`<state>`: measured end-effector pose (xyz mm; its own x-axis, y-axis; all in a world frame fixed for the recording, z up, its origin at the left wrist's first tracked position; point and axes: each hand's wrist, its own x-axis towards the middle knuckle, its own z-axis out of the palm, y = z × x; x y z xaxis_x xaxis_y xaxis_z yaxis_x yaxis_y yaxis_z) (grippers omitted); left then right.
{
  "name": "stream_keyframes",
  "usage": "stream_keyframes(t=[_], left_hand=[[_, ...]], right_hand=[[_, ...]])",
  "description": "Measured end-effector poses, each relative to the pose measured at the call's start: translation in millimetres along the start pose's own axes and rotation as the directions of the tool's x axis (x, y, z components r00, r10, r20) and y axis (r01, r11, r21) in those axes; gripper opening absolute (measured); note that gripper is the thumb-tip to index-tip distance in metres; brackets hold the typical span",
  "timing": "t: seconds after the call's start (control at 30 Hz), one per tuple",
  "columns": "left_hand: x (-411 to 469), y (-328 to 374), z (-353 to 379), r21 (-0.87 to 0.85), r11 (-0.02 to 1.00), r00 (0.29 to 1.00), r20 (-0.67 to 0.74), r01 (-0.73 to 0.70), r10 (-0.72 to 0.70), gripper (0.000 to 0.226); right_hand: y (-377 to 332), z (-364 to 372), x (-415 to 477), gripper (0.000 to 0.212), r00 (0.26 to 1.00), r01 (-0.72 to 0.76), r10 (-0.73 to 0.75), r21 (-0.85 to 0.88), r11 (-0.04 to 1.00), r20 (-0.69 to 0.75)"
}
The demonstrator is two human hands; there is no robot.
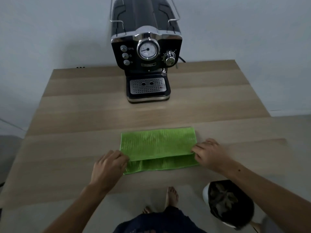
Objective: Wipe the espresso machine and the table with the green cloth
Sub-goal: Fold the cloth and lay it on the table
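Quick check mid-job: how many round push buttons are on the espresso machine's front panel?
3, stacked in a column left of the gauge on the espresso machine: top button, middle button, bottom button. The knob right of the gauge is not counted. Side panels are unseen.

The picture's top edge cut off the rear of the espresso machine (146,52), whose nameplate (148,64) lettering and button symbols were too small to read and whose cord (181,59) disappeared behind its body. The green cloth (158,145)'s folded upper layer covered most of the layer beneath, while the left hand (107,167), pinching the fold's corner, hid its own fingertips and the right hand (210,153) its thumb, both forearms running out at the bottom edge. A dark patterned object (228,202) beside the right forearm was too blurred to identify, and the table (84,115) ran off the right edge.
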<state>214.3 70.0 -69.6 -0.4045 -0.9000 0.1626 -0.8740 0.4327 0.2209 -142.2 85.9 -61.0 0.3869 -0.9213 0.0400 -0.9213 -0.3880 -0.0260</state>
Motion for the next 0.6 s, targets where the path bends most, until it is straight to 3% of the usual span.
stream_keyframes(t=[0.07, 0.33, 0.47, 0.6], left_hand=[[-9.2, -4.3, 5.2, 0.040, 0.996, 0.997, 0.024, -0.077, 0.076, 0.029], [-18.4, -19.4, 16.7, -0.011, 0.972, 0.970, 0.065, -0.233, 0.233, 0.027], [-17.6, -22.4, 16.3, -0.029, 0.974, 0.972, 0.063, -0.225, 0.227, 0.025], [-16.4, -20.5, 15.4, -0.032, 0.971, 0.971, 0.006, -0.237, 0.238, 0.042]], right_hand=[[-7.4, 5.7, -9.2, 0.029, 1.000, -0.023, 0.023, 0.007, 1.000, -0.010], [-15.9, 8.9, -28.5, 0.033, 0.996, -0.021, 0.017, 0.046, 0.999, 0.092], [-13.8, 12.5, -30.6, 0.031, 0.998, -0.029, 0.026, 0.064, 0.998, 0.051], [-15.4, 17.7, -26.4, 0.030, 1.000, -0.018, 0.018, 0.021, 1.000, 0.000]])
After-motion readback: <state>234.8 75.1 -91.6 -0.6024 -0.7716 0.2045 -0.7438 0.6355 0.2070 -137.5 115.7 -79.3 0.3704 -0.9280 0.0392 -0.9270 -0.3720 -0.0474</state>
